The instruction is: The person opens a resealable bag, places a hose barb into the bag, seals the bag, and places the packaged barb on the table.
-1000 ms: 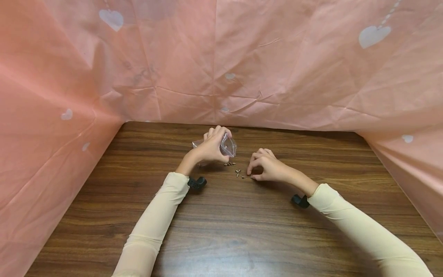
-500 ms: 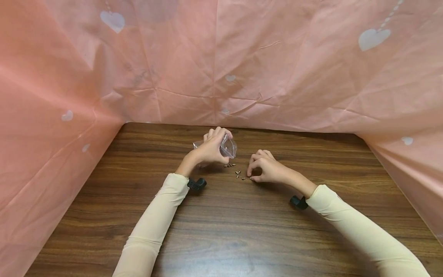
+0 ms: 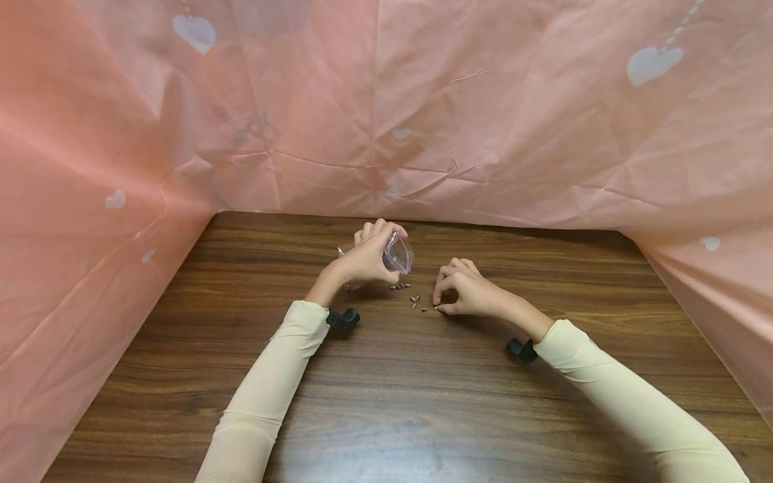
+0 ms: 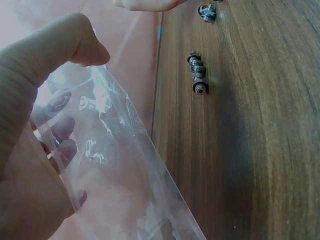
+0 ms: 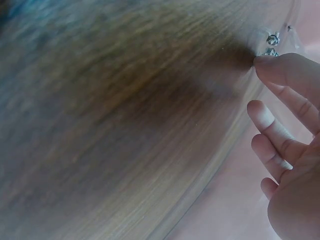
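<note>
As the left hand (image 3: pixel 365 261) gripped the bag (image 3: pixel 400 255), the right hand (image 3: pixel 470 291) pinched a fitting (image 3: pixel 436 308).
That grip likely braced it open; loose fittings (image 4: pixel 198 72) lay nearby.

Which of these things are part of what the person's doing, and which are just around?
Seemingly part of the job:
left hand, holding the clear plastic bag
right hand, apparently pinching a small metal piece
other metal parts on the table

Just around:
wooden table, the work surface
pink cloth with pale hearts
black wrist devices
</note>
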Available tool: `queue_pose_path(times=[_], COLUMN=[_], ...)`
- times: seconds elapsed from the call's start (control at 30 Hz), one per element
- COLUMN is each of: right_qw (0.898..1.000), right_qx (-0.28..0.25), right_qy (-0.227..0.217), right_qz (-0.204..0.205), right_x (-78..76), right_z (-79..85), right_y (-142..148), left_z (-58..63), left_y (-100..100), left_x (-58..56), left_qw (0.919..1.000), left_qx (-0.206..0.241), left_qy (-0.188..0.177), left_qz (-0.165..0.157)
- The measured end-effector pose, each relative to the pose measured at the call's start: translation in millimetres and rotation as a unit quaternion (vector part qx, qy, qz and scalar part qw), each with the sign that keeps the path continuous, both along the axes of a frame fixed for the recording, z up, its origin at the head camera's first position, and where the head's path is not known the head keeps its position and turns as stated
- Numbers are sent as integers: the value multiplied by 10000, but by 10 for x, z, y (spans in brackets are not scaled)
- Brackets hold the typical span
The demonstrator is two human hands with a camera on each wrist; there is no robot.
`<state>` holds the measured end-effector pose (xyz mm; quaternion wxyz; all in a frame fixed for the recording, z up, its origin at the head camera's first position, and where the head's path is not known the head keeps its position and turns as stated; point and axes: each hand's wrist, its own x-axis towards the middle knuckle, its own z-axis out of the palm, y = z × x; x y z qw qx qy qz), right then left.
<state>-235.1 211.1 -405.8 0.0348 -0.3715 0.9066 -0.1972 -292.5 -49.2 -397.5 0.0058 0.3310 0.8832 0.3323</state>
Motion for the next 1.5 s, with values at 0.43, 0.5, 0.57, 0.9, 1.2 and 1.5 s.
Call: queue_pose_path(times=[0.43,0.5,0.57,0.9,1.2,1.5], right_qw=[10000,9999,9999,10000,9999,9992], right_qx=[47,53,66,71,-83,-277], right_qy=[55,76,100,21,51,151], right_qz=[48,56,54,-38,-107,-228], right_x=[9,8,8,1,-46,-106], right_z=[-2,-3,-4,18,36,67], right_y=[-31,-36,-40,-55,-64,-83], left_z=[-20,-20,-21,-28,-34,-17], left_y=[-10,-12,-10,4,1,13], left_x=[-19,-21,-21,-15,-21,-9], left_qw=[10000,10000,10000,10000,10000,10000], left_qx=[9,31,53,-4,-19,-57], left_qy=[55,44,26,2,-26,-24], left_qz=[-20,-16,-16,26,25,31])
